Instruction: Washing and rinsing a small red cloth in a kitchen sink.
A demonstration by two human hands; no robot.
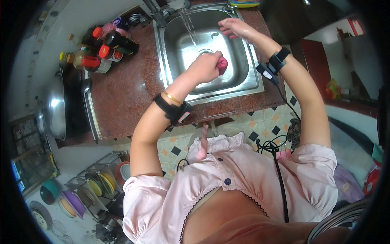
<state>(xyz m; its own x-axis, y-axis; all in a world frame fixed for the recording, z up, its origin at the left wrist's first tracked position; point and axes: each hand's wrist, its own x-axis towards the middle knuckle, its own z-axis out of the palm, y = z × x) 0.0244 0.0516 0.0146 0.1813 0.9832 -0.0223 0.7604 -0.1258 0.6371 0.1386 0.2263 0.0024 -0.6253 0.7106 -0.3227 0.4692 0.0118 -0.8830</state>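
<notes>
My left hand (208, 66) is closed around a crimson item (222, 65), perhaps a wadded cloth, over the stainless-steel sink (175, 68). Most of that item is hidden by my fingers. A stream of water (189, 26) runs from the tap (156, 13) and falls just beyond my left knuckles. Over the far right part of the basin hangs my right hand (236, 28), wet, with its fingers apart and nothing in it. A small dark scrap (215, 34) lies in the basin below that hand, and the drain (206, 52) is partly covered by my left hand.
Sauce bottles and jars (105, 50) crowd the left back of the reddish stone counter (128, 97). A metal wok (58, 106) sits on the stove at far left. A dish rack (100, 180) stands lower left. A black cable (288, 102) trails from my right wrist.
</notes>
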